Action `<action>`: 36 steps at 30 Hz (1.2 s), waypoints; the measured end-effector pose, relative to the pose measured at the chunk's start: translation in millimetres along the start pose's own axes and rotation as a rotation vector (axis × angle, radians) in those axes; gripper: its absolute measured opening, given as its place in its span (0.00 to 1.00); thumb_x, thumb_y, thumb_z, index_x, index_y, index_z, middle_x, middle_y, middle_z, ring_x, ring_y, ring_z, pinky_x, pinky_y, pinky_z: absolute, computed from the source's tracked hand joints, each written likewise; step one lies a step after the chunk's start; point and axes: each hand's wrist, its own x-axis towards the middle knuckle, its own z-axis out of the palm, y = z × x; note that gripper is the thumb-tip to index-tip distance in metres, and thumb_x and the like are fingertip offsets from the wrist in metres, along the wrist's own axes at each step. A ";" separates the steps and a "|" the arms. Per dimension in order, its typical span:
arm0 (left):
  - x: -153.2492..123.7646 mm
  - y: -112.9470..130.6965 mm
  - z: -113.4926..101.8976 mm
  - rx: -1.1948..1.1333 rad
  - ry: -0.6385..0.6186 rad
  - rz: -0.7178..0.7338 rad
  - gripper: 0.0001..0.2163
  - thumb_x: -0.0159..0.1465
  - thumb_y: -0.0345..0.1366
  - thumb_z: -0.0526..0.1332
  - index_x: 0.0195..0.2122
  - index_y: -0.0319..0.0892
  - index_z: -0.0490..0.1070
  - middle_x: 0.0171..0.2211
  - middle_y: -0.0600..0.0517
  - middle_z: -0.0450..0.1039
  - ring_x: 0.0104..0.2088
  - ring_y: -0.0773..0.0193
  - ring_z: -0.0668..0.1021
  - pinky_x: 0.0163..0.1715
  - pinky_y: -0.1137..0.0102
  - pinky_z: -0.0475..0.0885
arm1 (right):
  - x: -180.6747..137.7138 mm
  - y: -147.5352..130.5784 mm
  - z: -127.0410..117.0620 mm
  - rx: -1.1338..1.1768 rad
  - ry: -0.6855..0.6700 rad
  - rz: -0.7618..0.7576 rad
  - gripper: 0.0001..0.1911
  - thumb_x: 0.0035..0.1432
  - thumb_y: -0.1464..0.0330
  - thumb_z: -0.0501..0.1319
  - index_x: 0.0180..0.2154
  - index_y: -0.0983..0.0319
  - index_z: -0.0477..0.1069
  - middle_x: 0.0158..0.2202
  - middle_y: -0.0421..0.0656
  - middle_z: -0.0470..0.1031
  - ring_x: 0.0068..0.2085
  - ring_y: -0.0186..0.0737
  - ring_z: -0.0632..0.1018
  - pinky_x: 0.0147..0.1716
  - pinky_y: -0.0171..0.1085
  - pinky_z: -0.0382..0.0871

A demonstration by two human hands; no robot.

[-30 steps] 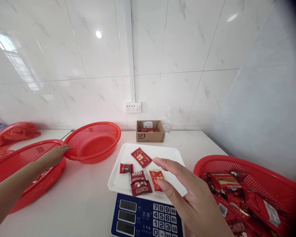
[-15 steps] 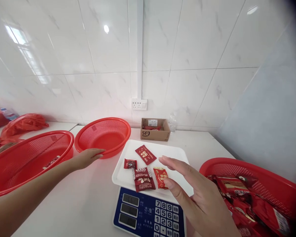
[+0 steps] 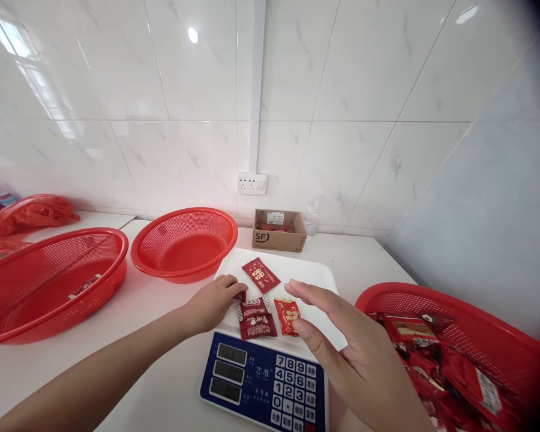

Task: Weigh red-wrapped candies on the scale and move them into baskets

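A white tray sits on a blue scale and carries several red snack packets, among them a flat red envelope packet. My left hand reaches over the tray's left edge, its fingers curled on a small dark red packet that is mostly hidden. Fingers spread, my right hand hovers open over the tray's right side and holds nothing.
Two red mesh baskets stand at the left: a large one holding a packet and a smaller one. A third basket full of red packets is at the right. A cardboard box stands by the wall under a socket.
My left hand has moved from the left baskets rightward to the tray and closed on the small dark packet. My right hand has stayed hovering over the tray.
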 end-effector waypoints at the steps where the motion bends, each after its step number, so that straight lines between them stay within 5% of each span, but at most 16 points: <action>1: 1.5 -4.7 -1.5 0.023 0.031 -0.015 0.15 0.64 0.30 0.49 0.50 0.44 0.67 0.45 0.45 0.69 0.44 0.58 0.72 0.43 0.62 0.70 | 0.2 0.1 -0.3 0.002 0.006 -0.005 0.16 0.61 0.65 0.54 0.51 0.55 0.65 0.49 0.41 0.75 0.48 0.38 0.75 0.44 0.36 0.73; 6: 11.2 -40.8 -30.5 0.156 0.255 -0.264 0.15 0.65 0.32 0.47 0.50 0.42 0.68 0.42 0.44 0.67 0.44 0.54 0.70 0.43 0.60 0.70 | -0.1 0.6 -1.3 0.019 0.028 -0.013 0.16 0.60 0.66 0.55 0.51 0.54 0.66 0.48 0.39 0.75 0.48 0.37 0.75 0.45 0.35 0.73; 9: 13.1 -50.0 -44.8 0.135 0.339 -0.408 0.19 0.65 0.38 0.50 0.56 0.42 0.60 0.51 0.42 0.64 0.53 0.48 0.66 0.49 0.54 0.66 | -1.0 0.7 -2.0 0.015 0.026 -0.010 0.17 0.60 0.66 0.55 0.51 0.53 0.65 0.48 0.38 0.75 0.48 0.36 0.75 0.45 0.34 0.73; 12: 7.9 -30.2 -40.7 -0.030 0.275 -0.330 0.20 0.64 0.44 0.51 0.57 0.45 0.60 0.55 0.45 0.62 0.57 0.50 0.63 0.52 0.54 0.63 | -0.8 1.5 -2.1 0.007 0.025 -0.009 0.17 0.60 0.66 0.55 0.51 0.53 0.65 0.49 0.38 0.75 0.49 0.35 0.75 0.45 0.33 0.73; 15: -0.8 10.4 -25.5 -0.211 0.043 -0.082 0.18 0.64 0.44 0.52 0.53 0.46 0.63 0.52 0.47 0.67 0.52 0.56 0.68 0.51 0.59 0.65 | 0.1 2.9 -0.8 -0.001 0.025 -0.015 0.16 0.61 0.66 0.55 0.51 0.54 0.65 0.49 0.39 0.75 0.49 0.35 0.75 0.45 0.33 0.72; 20: -6.7 54.0 -6.6 -0.259 -0.070 0.020 0.14 0.65 0.33 0.51 0.51 0.44 0.65 0.44 0.47 0.70 0.46 0.58 0.72 0.46 0.60 0.68 | 0.8 3.4 1.0 -0.007 0.016 -0.013 0.16 0.61 0.66 0.55 0.51 0.55 0.65 0.49 0.41 0.75 0.49 0.36 0.75 0.45 0.33 0.72; 23: -2.3 42.0 -5.6 -0.320 0.044 -0.029 0.13 0.63 0.29 0.51 0.47 0.45 0.68 0.43 0.48 0.68 0.41 0.63 0.73 0.42 0.67 0.71 | 1.3 2.0 0.7 0.010 0.014 -0.007 0.16 0.61 0.66 0.54 0.51 0.55 0.65 0.48 0.40 0.75 0.48 0.36 0.75 0.45 0.34 0.73; 26: 6.0 7.5 -17.1 -0.190 0.302 -0.066 0.12 0.63 0.31 0.50 0.43 0.44 0.71 0.40 0.48 0.67 0.41 0.62 0.72 0.43 0.66 0.70 | 1.1 1.2 0.1 0.022 0.020 -0.002 0.16 0.60 0.65 0.55 0.51 0.54 0.65 0.48 0.39 0.75 0.49 0.36 0.75 0.45 0.34 0.73; 28: 11.3 -16.5 -29.7 -0.059 0.455 -0.193 0.12 0.64 0.34 0.50 0.44 0.44 0.71 0.41 0.47 0.67 0.43 0.58 0.71 0.44 0.62 0.69 | 0.7 1.6 -0.3 0.025 0.021 0.004 0.17 0.60 0.65 0.55 0.52 0.54 0.65 0.49 0.40 0.75 0.49 0.37 0.75 0.45 0.35 0.73; 30: 14.0 -30.1 -40.5 0.022 0.478 -0.337 0.13 0.63 0.38 0.53 0.46 0.45 0.70 0.47 0.45 0.66 0.49 0.52 0.69 0.47 0.56 0.67 | 0.4 2.4 -0.5 0.024 0.017 0.011 0.17 0.60 0.65 0.55 0.52 0.53 0.65 0.50 0.40 0.74 0.50 0.37 0.75 0.45 0.35 0.73; 33: 11.0 -18.2 -44.3 -0.038 0.316 -0.260 0.15 0.62 0.42 0.55 0.49 0.46 0.68 0.52 0.46 0.65 0.54 0.51 0.65 0.53 0.54 0.62 | 1.1 4.0 -0.4 0.022 0.011 0.016 0.18 0.61 0.65 0.55 0.53 0.53 0.65 0.50 0.40 0.74 0.51 0.37 0.74 0.46 0.35 0.72; 36: 2.6 20.9 -34.4 -0.259 -0.051 0.035 0.18 0.62 0.42 0.56 0.54 0.48 0.63 0.52 0.48 0.67 0.51 0.58 0.69 0.51 0.61 0.65 | 2.7 5.1 0.2 0.025 0.008 0.020 0.17 0.61 0.65 0.54 0.53 0.54 0.65 0.50 0.40 0.74 0.51 0.37 0.74 0.47 0.36 0.72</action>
